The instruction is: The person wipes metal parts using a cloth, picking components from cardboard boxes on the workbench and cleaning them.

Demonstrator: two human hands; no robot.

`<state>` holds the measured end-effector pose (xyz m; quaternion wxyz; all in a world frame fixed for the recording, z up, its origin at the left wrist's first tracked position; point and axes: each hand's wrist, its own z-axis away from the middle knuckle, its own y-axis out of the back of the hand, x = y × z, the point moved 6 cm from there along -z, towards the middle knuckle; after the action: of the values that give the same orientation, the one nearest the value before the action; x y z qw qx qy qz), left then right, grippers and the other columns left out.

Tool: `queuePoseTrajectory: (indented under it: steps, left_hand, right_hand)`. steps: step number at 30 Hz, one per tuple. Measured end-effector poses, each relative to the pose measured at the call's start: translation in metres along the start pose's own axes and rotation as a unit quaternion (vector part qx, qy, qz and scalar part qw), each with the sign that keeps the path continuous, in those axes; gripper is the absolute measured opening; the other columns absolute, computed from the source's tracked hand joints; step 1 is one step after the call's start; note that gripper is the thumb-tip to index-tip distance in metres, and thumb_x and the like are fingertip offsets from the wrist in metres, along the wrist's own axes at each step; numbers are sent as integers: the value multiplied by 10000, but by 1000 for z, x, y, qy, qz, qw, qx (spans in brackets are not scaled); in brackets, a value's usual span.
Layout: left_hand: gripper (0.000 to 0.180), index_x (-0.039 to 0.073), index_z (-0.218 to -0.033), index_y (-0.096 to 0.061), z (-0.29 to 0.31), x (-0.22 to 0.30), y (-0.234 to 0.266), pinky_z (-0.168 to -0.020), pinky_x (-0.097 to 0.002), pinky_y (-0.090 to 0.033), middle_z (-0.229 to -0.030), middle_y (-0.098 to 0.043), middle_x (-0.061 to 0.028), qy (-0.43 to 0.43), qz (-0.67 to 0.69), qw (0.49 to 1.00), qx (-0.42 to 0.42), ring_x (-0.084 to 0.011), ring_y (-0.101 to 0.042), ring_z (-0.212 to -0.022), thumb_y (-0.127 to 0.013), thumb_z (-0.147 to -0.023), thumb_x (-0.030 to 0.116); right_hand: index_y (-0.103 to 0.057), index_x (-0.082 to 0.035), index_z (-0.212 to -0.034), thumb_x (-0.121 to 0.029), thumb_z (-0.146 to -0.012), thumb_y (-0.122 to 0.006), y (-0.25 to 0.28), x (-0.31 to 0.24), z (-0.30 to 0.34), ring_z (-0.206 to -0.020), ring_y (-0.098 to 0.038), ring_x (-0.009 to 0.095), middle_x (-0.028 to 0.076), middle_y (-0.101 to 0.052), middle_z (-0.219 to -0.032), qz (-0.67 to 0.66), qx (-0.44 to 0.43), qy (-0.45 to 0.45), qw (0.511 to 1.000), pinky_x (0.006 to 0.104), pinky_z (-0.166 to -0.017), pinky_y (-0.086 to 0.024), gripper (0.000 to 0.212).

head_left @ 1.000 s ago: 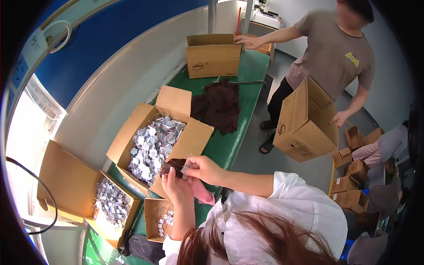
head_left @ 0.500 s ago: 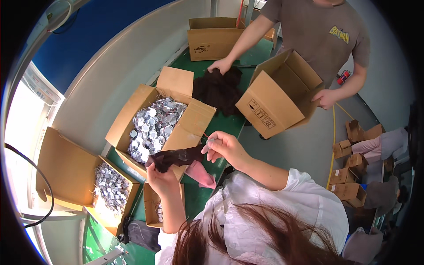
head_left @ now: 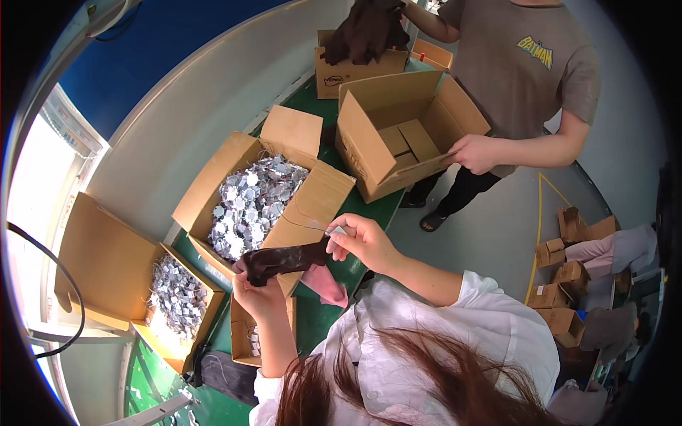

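Note:
A strip of dark brown cloth (head_left: pixel 295 259) stretches between my hands. My left hand (head_left: pixel 261 295) grips its bunched left end between thumb and fingers. My right hand (head_left: pixel 366 243) pinches a small pale grey, flat tag (head_left: pixel 338 231) at the cloth's right end, and a thin string arcs from it over the carton flap. Whether these fingers also hold the cloth cannot be made out. Just behind lies a large open carton (head_left: pixel 323 202) heaped with silvery flower-shaped tags (head_left: pixel 252 202). Below the strip, a pink cloth (head_left: pixel 325 285) rests on the green table.
A second carton (head_left: pixel 117 273) with small grey tags (head_left: pixel 177 298) stands at left, a small box (head_left: pixel 241 334) beside my left forearm. Across the table a co-worker (head_left: pixel 526 78) holds an open carton (head_left: pixel 362 142) and dark cloth (head_left: pixel 366 32) over a far box (head_left: pixel 330 82).
The co-worker has lifted the dark cloth off the table to above the far box and moved the carton leftward over the table edge. In my right fingers the tag now shows more plainly.

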<state>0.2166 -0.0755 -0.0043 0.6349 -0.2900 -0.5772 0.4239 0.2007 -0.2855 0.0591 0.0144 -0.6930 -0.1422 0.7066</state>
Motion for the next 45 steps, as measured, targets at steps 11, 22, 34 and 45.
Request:
queuePoseTrajectory:
  steps: [11,22,34,45]
  left_hand:
    - [243,41,-909,-512,3,-5,-2,-827,-392,-419,-926,-564,-118,13,22,1000,13,-260,-538,-907,-441,-699,142]
    - [198,43,-857,-499,5,2,-5,-836,-392,-411,-922,-554,-124,8,16,1000,6,-258,-531,-903,-434,-693,132]
    - [285,27,-920,-511,9,-2,6,-811,-397,-433,-940,-556,-129,16,-10,999,36,-268,-538,-914,-428,-674,145]
    - [304,32,-953,-524,-1,-16,9,-802,-382,-443,-952,-569,-119,-49,22,992,110,-260,-549,-904,-433,-689,154]
  right_hand:
    - [-482,7,-930,-116,-867,-465,-7,10,-2,-604,-535,101,76,-583,-731,4,-30,-19,999,218,-555,-441,140]
    - [-469,-8,-922,-122,-877,-444,-4,3,-6,-624,-546,112,88,-580,-786,1,-1,8,1000,223,-553,-453,126]
    - [-411,-14,-761,-277,-805,-555,141,-74,-85,-545,-512,285,108,-502,-601,595,240,341,687,348,-561,-434,302]
    - [-452,-3,-859,-191,-655,-673,248,-148,-172,-812,-557,362,207,-577,-833,656,237,71,714,396,-671,-447,355]
